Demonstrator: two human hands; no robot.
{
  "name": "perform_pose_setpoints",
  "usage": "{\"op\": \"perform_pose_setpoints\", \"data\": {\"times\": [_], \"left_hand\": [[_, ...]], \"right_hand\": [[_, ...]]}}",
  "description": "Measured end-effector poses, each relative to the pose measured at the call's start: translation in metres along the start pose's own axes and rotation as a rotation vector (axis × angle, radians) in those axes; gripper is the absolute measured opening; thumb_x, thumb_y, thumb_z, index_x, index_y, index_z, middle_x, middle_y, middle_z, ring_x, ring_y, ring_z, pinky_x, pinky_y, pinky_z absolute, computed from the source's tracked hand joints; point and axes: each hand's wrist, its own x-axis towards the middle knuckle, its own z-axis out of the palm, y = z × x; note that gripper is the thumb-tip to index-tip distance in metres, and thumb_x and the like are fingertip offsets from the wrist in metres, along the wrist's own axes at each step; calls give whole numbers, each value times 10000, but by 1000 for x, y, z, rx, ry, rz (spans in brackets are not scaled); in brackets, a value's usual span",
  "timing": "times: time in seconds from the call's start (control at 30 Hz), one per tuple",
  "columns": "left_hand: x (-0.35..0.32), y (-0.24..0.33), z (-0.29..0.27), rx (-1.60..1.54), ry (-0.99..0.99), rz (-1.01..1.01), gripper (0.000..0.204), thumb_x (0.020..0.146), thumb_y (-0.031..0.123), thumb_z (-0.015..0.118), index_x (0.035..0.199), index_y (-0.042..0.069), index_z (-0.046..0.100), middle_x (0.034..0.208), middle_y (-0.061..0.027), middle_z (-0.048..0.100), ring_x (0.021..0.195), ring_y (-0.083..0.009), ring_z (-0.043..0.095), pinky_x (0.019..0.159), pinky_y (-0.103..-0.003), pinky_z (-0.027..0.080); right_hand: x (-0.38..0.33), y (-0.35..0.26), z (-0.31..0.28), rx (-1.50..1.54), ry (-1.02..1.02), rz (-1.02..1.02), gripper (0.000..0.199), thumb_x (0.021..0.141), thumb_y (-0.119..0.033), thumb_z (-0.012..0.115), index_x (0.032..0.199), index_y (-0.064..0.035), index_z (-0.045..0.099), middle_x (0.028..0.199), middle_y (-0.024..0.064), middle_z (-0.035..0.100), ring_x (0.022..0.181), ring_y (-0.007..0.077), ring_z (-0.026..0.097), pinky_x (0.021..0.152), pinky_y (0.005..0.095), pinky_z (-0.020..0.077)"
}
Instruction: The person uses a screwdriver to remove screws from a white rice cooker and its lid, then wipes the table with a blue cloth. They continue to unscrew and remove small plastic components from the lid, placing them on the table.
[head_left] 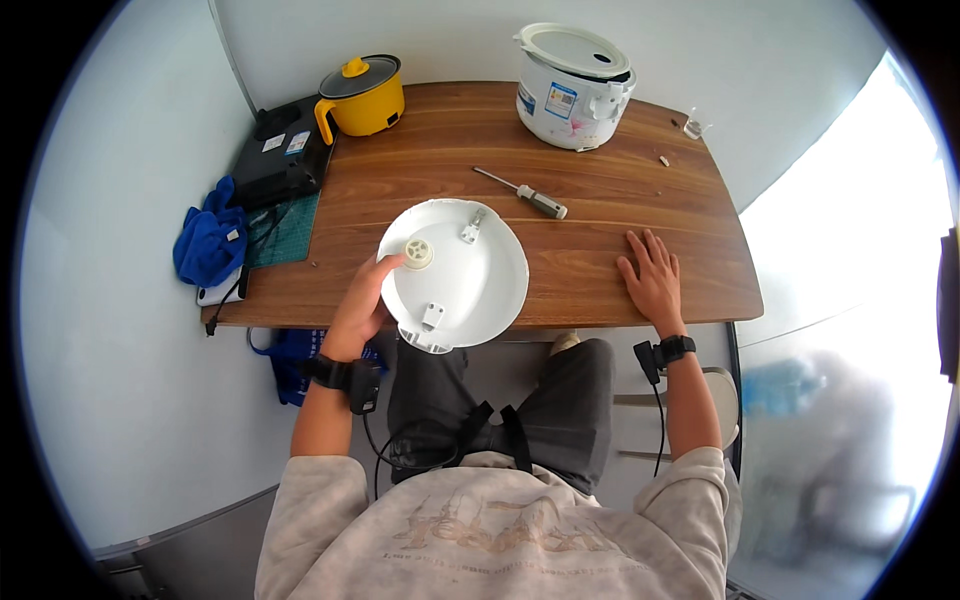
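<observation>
My left hand (362, 300) grips the left rim of the white lid (455, 272), thumb near its central hub, holding it inner side up at the table's (600, 190) near edge so the fittings face me. My right hand (652, 278) lies flat and released on the wood, well apart from the lid. The screwdriver (522, 192) rests just beyond the lid; the rice cooker (572, 88) stands at the far edge.
</observation>
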Motion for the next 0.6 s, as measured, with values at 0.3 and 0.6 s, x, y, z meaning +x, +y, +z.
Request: {"op": "perform_pose_setpoints", "data": {"times": [0.3,0.6], "left_hand": [[-13,-13,33,133,72,215,478,933,80,609,1393,-10,510,1291,-128,615,1183,-209,593,1009,-345,473],[-18,-14,49,245,46,315,476,929,66,614,1382,-16,492,1287,-132,605,1183,-195,575,1017,-331,458]], "right_hand": [[-2,3,5,35,50,-3,552,992,-444,564,1467,-166,517,1542,151,459,1441,323,394,1187,532,267],[12,-27,-44,417,-59,2,541,934,-303,670,1419,-110,529,1382,207,575,1283,389,527,1100,497,385]]}}
